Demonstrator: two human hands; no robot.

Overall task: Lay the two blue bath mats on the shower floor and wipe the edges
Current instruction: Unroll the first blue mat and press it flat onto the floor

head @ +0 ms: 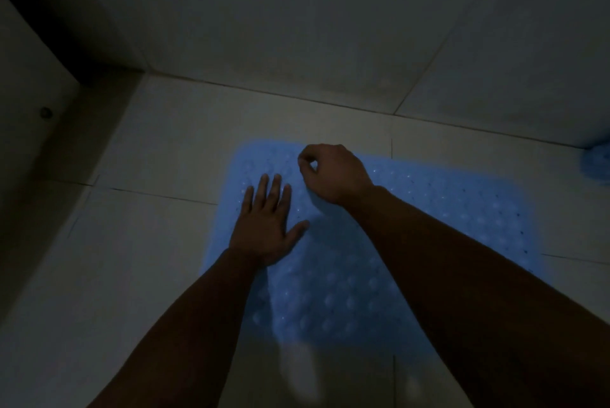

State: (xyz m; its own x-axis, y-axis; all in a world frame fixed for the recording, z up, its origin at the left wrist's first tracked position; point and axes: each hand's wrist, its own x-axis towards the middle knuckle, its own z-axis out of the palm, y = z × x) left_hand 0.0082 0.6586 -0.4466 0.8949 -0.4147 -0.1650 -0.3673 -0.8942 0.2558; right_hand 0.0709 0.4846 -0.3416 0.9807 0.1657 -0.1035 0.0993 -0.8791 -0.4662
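Blue bath mat lies flat on the pale tiled shower floor, near the back wall. Left hand presses on it with fingers straight and spread. Right hand has its fingers curled above the mat's far edge; whether it pinches the mat cannot be told. Another blue piece shows at the right edge, against the wall.

Bath mat: blue, soft rubbery-looking sheet, surface studded with rows of small round bumps.
Shower floor: large pale tiles, smooth, faint sheen, thin dark joints.
Wall: smooth pale tiles.
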